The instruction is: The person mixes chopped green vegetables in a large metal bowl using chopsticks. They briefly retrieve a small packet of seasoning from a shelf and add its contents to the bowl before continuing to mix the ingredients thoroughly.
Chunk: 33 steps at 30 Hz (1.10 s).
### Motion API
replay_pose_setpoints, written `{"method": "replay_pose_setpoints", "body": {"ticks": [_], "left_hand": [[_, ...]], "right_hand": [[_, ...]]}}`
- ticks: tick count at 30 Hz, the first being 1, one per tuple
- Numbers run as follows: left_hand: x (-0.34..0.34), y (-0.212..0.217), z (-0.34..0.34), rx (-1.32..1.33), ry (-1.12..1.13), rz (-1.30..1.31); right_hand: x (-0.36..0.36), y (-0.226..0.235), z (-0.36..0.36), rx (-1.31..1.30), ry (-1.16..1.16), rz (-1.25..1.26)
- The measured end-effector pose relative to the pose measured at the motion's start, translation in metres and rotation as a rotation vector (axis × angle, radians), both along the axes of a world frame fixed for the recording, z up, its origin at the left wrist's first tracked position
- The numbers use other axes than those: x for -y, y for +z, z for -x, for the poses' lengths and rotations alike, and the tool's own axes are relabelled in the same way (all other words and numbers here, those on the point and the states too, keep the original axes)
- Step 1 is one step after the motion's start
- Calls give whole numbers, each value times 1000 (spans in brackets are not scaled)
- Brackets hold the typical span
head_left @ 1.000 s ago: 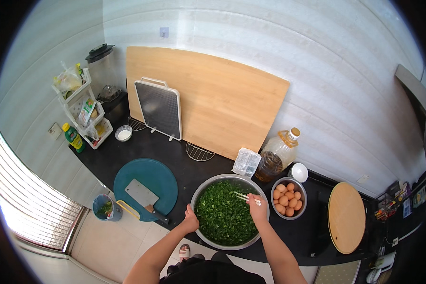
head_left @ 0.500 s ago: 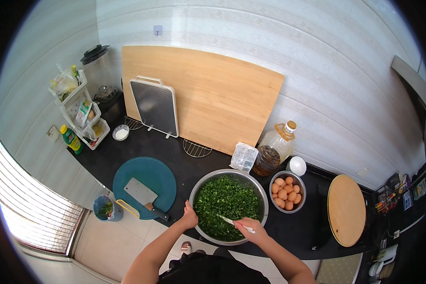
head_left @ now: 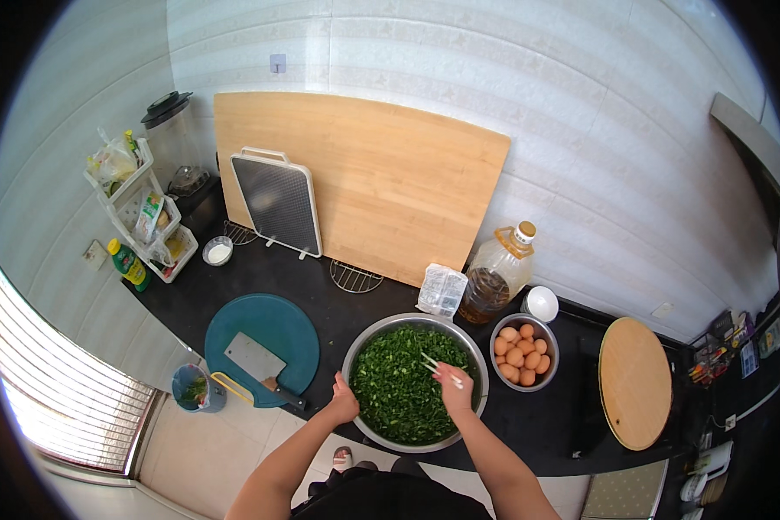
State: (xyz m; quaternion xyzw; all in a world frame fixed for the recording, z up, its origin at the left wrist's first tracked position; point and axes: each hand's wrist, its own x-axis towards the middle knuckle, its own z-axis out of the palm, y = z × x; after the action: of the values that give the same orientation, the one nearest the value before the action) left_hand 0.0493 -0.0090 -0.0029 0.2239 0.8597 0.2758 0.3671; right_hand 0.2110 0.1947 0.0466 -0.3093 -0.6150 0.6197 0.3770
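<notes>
A wide steel bowl (head_left: pixel 479 387) full of finely chopped green leaves (head_left: pixel 403 381) stands at the counter's front edge. My left hand (head_left: pixel 345 400) grips the bowl's left rim, thumb pointing up along it. My right hand (head_left: pixel 453 386) is closed around a pair of pale chopsticks (head_left: pixel 431 360), whose tips reach into the greens right of the middle. Left of the bowl lies a round teal cutting board (head_left: pixel 234 322) with a yellow handle. A cleaver (head_left: pixel 255 356) with a dark handle rests flat on it, the handle pointing toward my left hand.
Right of the bowl are a steel bowl of brown eggs (head_left: pixel 522 354), a large oil jug (head_left: pixel 497 273), a white bowl (head_left: pixel 542 303) and a round wooden board (head_left: pixel 635 384). A big wooden board (head_left: pixel 390 173) leans on the wall. A bin (head_left: pixel 198 389) stands on the floor, left.
My right hand has moved up and away from me over the bowl, carrying the chopsticks from the lower middle to the right of the greens. My left hand stays at the rim.
</notes>
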Motion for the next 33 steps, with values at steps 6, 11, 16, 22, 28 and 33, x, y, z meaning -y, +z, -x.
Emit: {"method": "replay_pose_setpoints", "body": {"ticks": [6, 11, 16, 22, 28, 33], "left_hand": [[6, -52, 8, -118, -120, 40], [5, -2, -1, -137, -121, -14], [4, 8, -1, -32, -8, -42], [-3, -31, 5, -23, -9, 115], [6, 8, 0, 1, 27, -22], [3, 24, -3, 42, 22, -65]], "right_hand": [[42, 62, -42, 318, 510, -505], [10, 62, -84, 453, 349, -448], [19, 95, -62, 326, 296, -236], [73, 61, -17, 165, 548, -357], [37, 45, -27, 297, 352, -678], [-9, 52, -28, 332, 166, -142]]}}
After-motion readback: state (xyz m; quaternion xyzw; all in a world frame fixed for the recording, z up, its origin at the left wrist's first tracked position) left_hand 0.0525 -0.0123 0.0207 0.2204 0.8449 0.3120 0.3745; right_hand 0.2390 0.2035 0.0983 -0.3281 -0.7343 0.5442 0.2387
